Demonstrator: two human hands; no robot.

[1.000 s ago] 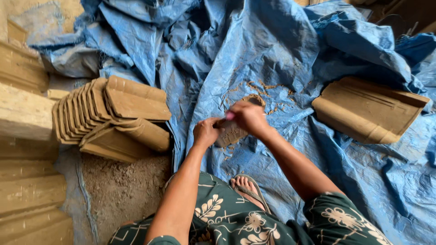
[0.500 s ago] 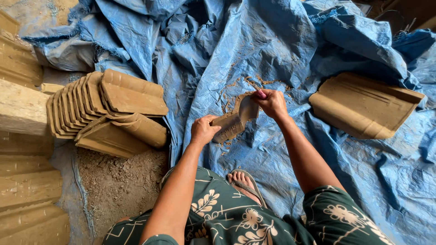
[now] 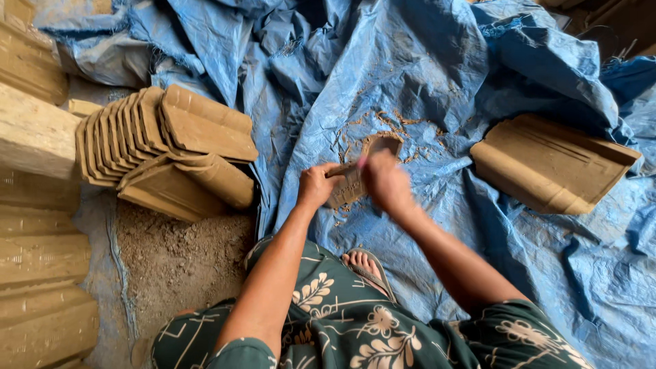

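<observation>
**A:** Head cam only, so one view to go through. What's each hand doing?

**B:** The left hand [image 3: 316, 186] is closed around the near-left end of a small brown clay tile [image 3: 361, 171], held just above the blue tarp [image 3: 437, 75]. The tile's long axis runs from near-left up to far-right. The right hand [image 3: 387, 183] sits over the tile's middle, blurred, with something pinkish at the fingertips; can't tell if it's gripping or just pressing. Both hands are on the tile, so neither is really nearer.

**A:** Anything crowding them?

**B:** Not much. Clay scraps [image 3: 383, 123] lie on the tarp just beyond the tile. A stack of tiles [image 3: 164, 147] stands well to the left, a single big tile [image 3: 550, 164] well to the right, and a sandalled foot [image 3: 365, 268] is near, below the hands.
</observation>
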